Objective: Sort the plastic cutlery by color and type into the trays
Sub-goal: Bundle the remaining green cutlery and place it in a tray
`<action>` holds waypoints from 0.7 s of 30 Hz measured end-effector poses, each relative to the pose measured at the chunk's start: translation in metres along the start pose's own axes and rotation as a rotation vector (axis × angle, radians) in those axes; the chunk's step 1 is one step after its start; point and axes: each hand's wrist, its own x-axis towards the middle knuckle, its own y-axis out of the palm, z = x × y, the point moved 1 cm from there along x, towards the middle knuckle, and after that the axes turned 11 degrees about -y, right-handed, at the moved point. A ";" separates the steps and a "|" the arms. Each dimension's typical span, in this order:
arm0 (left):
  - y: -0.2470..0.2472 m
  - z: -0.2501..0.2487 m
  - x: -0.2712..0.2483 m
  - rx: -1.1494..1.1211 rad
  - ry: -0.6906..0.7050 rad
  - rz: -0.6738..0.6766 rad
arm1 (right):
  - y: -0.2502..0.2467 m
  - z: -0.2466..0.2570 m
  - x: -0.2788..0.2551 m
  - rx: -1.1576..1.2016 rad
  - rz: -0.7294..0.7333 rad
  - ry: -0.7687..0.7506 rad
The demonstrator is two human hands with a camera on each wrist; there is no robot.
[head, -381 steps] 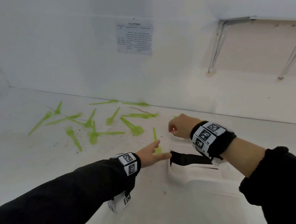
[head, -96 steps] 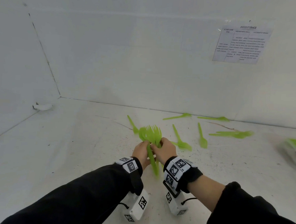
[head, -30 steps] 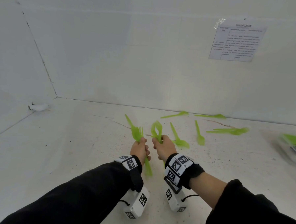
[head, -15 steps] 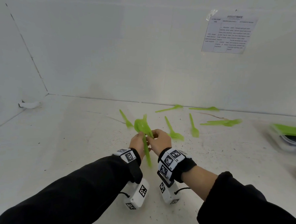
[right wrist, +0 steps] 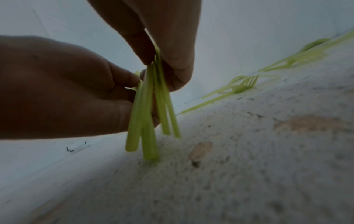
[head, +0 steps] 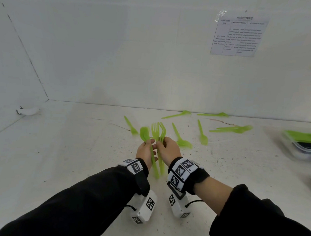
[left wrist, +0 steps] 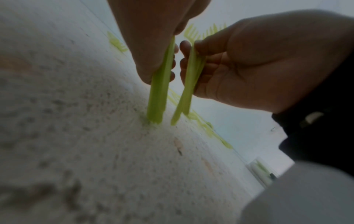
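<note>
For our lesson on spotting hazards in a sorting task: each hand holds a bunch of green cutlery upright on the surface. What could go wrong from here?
1. The left hand and right hand hold their bunches close together, so the spoons and forks could get mixed again.
2. The handles are gripped loosely fanned, and one might slip out.
3. The tray sits far right, so pieces may drop on the way.

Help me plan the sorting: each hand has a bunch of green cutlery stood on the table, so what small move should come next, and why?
Probably carry the forks in the right hand over to the tray at the right edge, which already holds green pieces. The bunches look split by type: fork tines show above the right hand, spoons above the left hand.
</note>
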 end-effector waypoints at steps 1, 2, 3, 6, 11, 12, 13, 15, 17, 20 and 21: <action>0.000 0.000 0.000 -0.006 -0.003 0.009 | 0.001 0.000 0.000 0.000 0.022 0.005; 0.000 0.000 0.000 -0.016 -0.007 0.022 | 0.002 0.002 0.000 0.007 0.047 0.013; 0.000 -0.001 -0.001 -0.028 -0.009 0.038 | 0.004 0.001 0.001 0.014 0.060 0.022; 0.001 -0.002 -0.003 -0.084 -0.026 0.083 | 0.006 0.003 0.001 0.010 0.072 0.050; 0.004 0.000 -0.007 -0.115 -0.049 0.112 | 0.009 -0.001 0.003 -0.018 0.038 0.065; 0.003 0.001 -0.007 -0.109 -0.042 0.099 | 0.010 0.001 0.001 -0.010 0.038 0.074; 0.002 0.001 -0.008 -0.105 -0.038 0.094 | 0.010 -0.001 0.002 0.010 0.028 0.083; 0.000 0.002 -0.009 -0.099 -0.029 0.086 | 0.011 -0.004 0.001 0.091 -0.001 0.116; -0.001 0.001 -0.007 -0.110 -0.011 0.035 | 0.011 -0.005 0.000 0.112 -0.025 0.118; -0.003 -0.001 -0.005 -0.112 -0.002 -0.015 | 0.009 -0.005 0.001 0.084 -0.060 0.094; -0.003 -0.001 -0.006 -0.103 0.003 -0.019 | 0.008 -0.006 0.002 0.080 -0.070 0.084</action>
